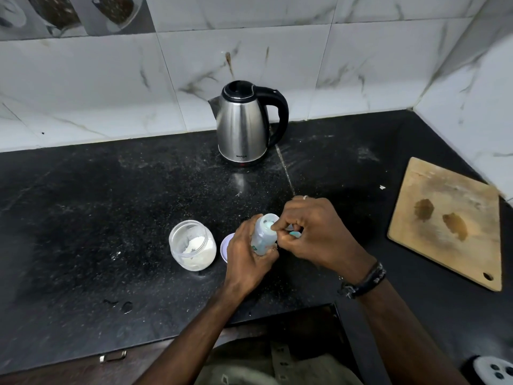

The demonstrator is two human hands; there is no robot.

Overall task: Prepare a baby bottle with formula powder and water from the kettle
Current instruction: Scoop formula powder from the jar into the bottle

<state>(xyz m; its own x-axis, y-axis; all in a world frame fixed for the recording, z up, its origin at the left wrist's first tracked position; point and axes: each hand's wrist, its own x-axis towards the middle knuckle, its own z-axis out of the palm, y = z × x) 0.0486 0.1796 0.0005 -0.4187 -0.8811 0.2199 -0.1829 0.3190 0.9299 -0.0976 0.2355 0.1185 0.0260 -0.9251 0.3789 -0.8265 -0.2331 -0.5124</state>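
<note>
My left hand [248, 252] grips a small clear baby bottle [263, 232], tilted toward the right, low in the middle of the black counter. My right hand [313, 232] is pinched on a small pale teal scoop [294, 233] at the bottle's open mouth; most of the scoop is hidden by my fingers. An open clear jar of white formula powder [193, 245] stands just left of my left hand. A steel kettle with a black handle and lid [244, 123] stands further back against the wall, lid closed.
A white jar lid [225, 247] lies between the jar and my left hand. A wooden cutting board [447, 223] lies at the right. White tiled walls close the back and right. The counter's front edge [166, 337] runs below my forearms.
</note>
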